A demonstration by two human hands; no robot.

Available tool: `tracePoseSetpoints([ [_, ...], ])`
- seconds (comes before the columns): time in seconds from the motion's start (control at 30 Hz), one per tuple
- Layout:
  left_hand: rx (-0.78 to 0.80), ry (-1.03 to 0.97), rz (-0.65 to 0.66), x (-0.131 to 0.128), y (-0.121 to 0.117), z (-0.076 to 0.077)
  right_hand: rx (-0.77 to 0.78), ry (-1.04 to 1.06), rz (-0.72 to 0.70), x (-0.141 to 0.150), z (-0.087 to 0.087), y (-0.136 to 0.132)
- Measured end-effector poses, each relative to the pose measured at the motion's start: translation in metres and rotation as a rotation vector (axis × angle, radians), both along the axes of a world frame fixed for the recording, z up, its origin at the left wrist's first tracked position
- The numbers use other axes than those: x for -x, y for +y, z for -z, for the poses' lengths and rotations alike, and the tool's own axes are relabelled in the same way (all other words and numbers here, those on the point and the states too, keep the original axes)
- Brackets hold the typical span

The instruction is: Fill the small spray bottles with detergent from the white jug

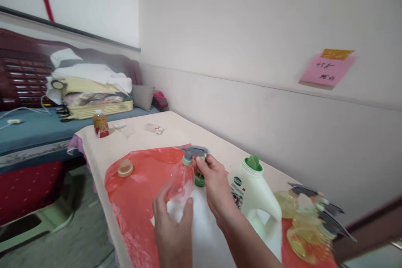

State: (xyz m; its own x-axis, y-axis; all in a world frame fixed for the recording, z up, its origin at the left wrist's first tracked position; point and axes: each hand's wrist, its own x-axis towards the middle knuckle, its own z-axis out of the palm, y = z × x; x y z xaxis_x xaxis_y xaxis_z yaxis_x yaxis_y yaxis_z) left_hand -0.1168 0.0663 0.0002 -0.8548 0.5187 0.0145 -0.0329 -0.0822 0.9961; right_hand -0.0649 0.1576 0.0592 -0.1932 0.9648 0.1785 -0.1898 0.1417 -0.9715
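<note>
A clear spray bottle [184, 180] with a grey trigger head [195, 150] and pale green collar stands upright in front of me. My left hand [172, 222] curls around its lower part, thumb on the right side and fingers on the left. My right hand [216, 182] is closed on the trigger head, thumb and fingers pinching near its right end. Partly hidden behind the right hand is a green cap-like piece [199, 179]. Just right of that hand stands a pale green jug [256, 201] with a handle and a green spout [253, 162] in its mouth.
Several spray bottles with yellow liquid [309, 238] lie at the right. A small beige-green cap [125, 168] sits on the red plastic sheet [141, 192]. A labelled bottle [101, 124] and plastic packets [153, 128] are farther back. The wall runs along the right side.
</note>
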Motion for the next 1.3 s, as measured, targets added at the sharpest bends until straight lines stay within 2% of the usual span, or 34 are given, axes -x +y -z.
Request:
tracePoseSetpoints([
  [0.07, 0.083, 0.260, 0.065, -0.011, 0.001, -0.004, 0.007, 0.004, -0.029, -0.035, -0.011, -0.031],
  [0.13, 0.105, 0.432, 0.137, -0.027, 0.001, -0.005, 0.068, 0.098, -0.026, -0.070, -0.013, -0.054],
  [0.23, 0.071, 0.619, 0.241, -0.057, -0.002, 0.000, 0.124, 0.246, 0.048, -0.115, 0.003, -0.078],
  [0.37, 0.042, 0.721, 0.364, -0.095, -0.009, 0.011, 0.188, 0.332, 0.176, -0.158, 0.032, -0.095],
  [0.57, -0.055, 0.957, 0.494, -0.125, -0.017, 0.024, 0.228, 0.312, 0.279, -0.187, 0.048, -0.102],
  [0.67, 0.018, 0.957, 0.559, -0.134, -0.020, 0.023, 0.234, 0.314, 0.308, -0.193, 0.053, -0.101],
  [0.77, 0.096, 0.940, 0.621, -0.142, -0.024, 0.014, 0.222, 0.351, 0.289, -0.199, 0.057, -0.099],
  [0.87, 0.136, 0.821, 0.700, -0.147, -0.028, 0.007, 0.225, 0.341, 0.272, -0.205, 0.058, -0.096],
  [0.97, 0.213, 0.520, 0.845, -0.145, -0.030, 0.004, 0.215, 0.329, 0.235, -0.214, 0.058, -0.092],
  [1.07, 0.193, 0.135, 1.195, -0.139, -0.028, 0.004, 0.262, 0.376, 0.109, -0.225, 0.057, -0.089],
  [1.13, 0.080, -0.137, 1.419, -0.138, -0.027, 0.004, 0.309, 0.407, 0.031, -0.229, 0.057, -0.091],
  [1.17, 0.017, -0.262, 1.480, -0.139, -0.027, 0.004, 0.329, 0.418, 0.010, -0.230, 0.057, -0.092],
  [1.23, -0.066, -0.439, 1.486, -0.142, -0.029, 0.005, 0.357, 0.437, -0.011, -0.229, 0.057, -0.095],
  [1.3, -0.098, -0.512, 1.420, -0.145, -0.030, 0.006, 0.367, 0.458, -0.008, -0.227, 0.058, -0.097],
])
